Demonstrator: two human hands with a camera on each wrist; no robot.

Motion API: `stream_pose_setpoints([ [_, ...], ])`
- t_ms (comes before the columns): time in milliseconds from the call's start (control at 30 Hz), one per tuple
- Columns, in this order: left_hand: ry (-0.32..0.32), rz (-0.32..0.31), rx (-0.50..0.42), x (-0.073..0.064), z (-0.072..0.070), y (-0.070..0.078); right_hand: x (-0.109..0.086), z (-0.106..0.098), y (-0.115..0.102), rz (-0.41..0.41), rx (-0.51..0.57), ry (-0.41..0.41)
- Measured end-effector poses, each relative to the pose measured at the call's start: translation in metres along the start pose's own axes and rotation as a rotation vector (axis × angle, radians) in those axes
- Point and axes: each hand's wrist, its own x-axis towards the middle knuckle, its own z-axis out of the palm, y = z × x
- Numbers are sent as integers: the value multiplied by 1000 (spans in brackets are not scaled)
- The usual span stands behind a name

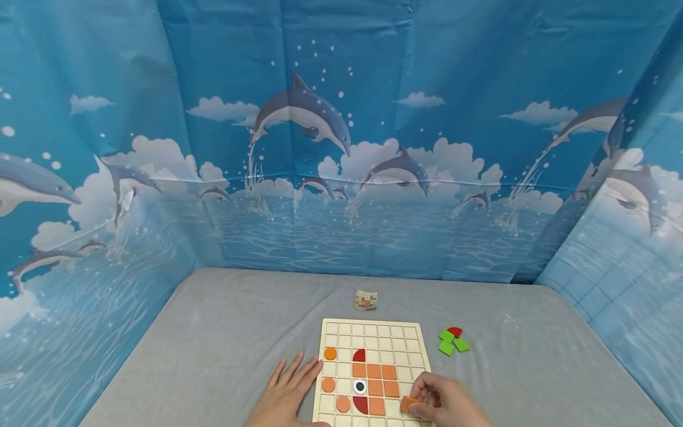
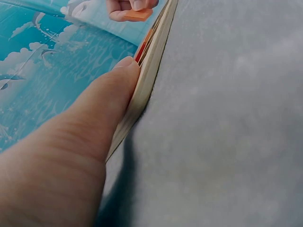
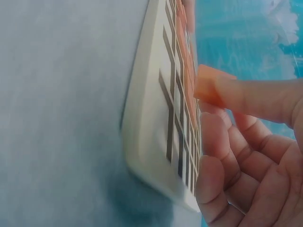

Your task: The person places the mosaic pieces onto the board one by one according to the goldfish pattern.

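A cream grid board lies flat on the grey cloth. My right hand pinches an orange square tile between thumb and fingers over the board's right side; the right wrist view shows this tile close above the grid. On the board sit several orange square tiles, orange discs, two red quarter-round tiles and a black-and-white eye disc. With fingers spread, my left hand rests at the board's left side, its thumb along the board's edge.
Right of the board lie several green tiles and one red quarter-round tile. Behind the board is a small card printed with a grid pattern. A blue dolphin-print curtain stands around the grey-covered table.
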Motion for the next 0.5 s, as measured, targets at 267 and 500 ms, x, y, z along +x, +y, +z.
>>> stream_pose_setpoints([
  [267, -24, -14, -7, 1, -2, 2, 7, 10, -6, -45, -5, -36],
  [500, -2, 2, 7, 0, -2, 1, 10, 15, -5, -46, 11, -53],
])
